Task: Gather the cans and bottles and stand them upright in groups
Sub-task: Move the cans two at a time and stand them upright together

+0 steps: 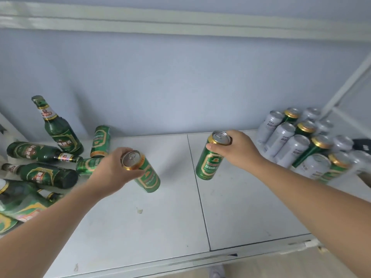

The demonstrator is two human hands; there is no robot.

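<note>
My left hand (pixel 112 169) grips the top of a green can (pixel 148 177) at the middle of the white shelf (pixel 170 217). Farther right, my right hand (pixel 239 149) holds a second green can (pixel 208 163) by its rim. Both cans are upright. At the far right stands a group of upright silver cans (pixel 281 137) and green cans (pixel 319 145). On the left, one green bottle (pixel 58 127) stands upright while several green bottles (pixel 40 173) lie on their sides. Another green can (pixel 101 140) stands behind my left hand, and one lies partly hidden under it.
A pale blue wall rises behind the shelf. A seam (pixel 198 193) runs front to back between two shelf panels. The shelf's front edge (pixel 180 261) is near me, with floor below. A white frame post (pixel 345 85) slants at the right.
</note>
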